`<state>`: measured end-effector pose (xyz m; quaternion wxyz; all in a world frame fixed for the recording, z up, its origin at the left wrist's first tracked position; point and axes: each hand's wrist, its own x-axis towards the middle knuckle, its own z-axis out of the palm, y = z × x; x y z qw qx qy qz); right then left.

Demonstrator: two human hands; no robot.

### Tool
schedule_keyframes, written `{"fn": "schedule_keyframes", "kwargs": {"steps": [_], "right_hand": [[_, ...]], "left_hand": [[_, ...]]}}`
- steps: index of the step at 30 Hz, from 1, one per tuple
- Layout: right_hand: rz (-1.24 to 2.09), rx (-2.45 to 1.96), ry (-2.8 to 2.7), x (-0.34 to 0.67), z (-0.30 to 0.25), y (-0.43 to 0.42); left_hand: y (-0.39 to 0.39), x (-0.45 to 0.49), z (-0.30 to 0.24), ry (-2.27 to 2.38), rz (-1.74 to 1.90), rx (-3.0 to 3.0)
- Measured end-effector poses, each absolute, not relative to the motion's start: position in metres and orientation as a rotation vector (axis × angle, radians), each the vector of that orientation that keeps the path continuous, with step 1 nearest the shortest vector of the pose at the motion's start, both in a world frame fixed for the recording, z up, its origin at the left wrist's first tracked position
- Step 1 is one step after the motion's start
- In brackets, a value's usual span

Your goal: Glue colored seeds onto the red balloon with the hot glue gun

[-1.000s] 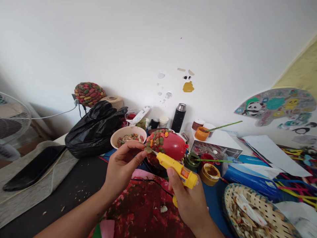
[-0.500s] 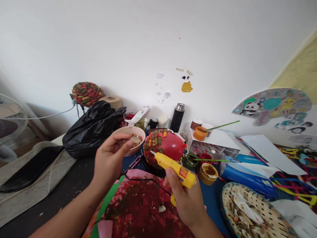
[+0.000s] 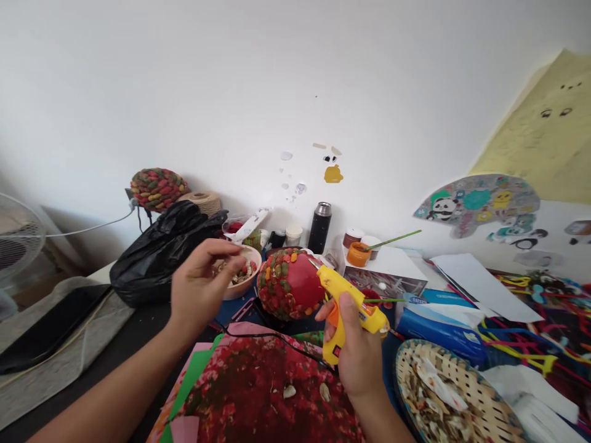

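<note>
Shifted rightward since the earlier frames, the yellow glue gun sits clasped in the right hand, which hides part of its handle. Its barrel slants up-left, nozzle before the balloon's bare red end, contact unclear. Left-hand fingertips nearly meet, contents indiscernible, partly covering the bowl.

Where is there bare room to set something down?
Stained red sheet between green strip and right hand, bar pale flakes; nearly bare black tabletop between gray cloth and left forearm. Crowded: around the red balloon and woven basket.
</note>
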<state>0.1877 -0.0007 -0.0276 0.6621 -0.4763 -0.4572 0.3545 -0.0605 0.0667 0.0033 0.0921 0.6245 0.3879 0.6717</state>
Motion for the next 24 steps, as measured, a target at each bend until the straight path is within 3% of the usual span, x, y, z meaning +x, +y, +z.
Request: {"fn": "schedule_keyframes", "kwargs": {"steps": [4, 8, 24], "right_hand": [[0.825, -1.074, -1.022, 0.190, -0.024, -0.001], [0.838, -1.064, -1.035, 0.190, -0.020, -0.003], [0.845, -1.035, -1.073, 0.185, -0.014, -0.005]], "left_hand": [[0.071, -0.038, 0.013, 0.858, 1.845, 2.522], [0.083, -0.028, 0.013, 0.716, 1.688, 2.808], [0.098, -0.022, 0.003, 0.811, 1.575, 2.823]]}}
